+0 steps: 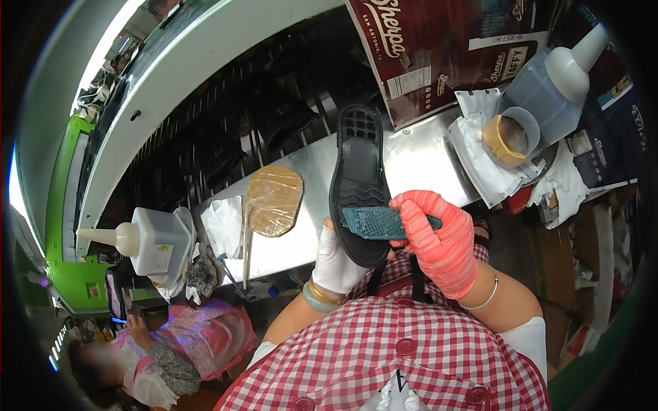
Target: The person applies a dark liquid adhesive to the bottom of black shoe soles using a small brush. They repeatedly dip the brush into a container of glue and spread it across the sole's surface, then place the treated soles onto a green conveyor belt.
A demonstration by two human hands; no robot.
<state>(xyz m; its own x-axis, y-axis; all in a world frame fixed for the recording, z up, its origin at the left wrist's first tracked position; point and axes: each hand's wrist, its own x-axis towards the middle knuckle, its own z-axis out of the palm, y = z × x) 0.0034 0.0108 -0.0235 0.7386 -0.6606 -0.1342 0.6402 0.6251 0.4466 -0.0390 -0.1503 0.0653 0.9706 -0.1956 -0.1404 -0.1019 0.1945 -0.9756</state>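
The black sole point(362, 179) is held across the counter point(418, 168), its far end at the far edge and its near end past the near edge, towards the wearer's checked apron point(329, 349). The left hand point(340, 264), white-gloved, grips the near end, thumb on the left rim and fingertips just showing on the right. The right hand point(439, 243), in a pink glove, is closed round the right end of a textured teal piece point(373, 222), which lies crosswise over the sole; whether they touch is hard to tell. The step in hand seems to be working or lining up this piece over the sole, so the next move calls for a steady left hold and a level, controlled right hand. Left of the sole lie a brown disc point(276, 198), a stick point(247, 253) and white paper point(223, 222); a bottle point(161, 240) stands at the counter's left end. Near its right end are a cup point(522, 125) and a larger bottle point(545, 85). Beyond the far edge is a dark rack point(254, 146).
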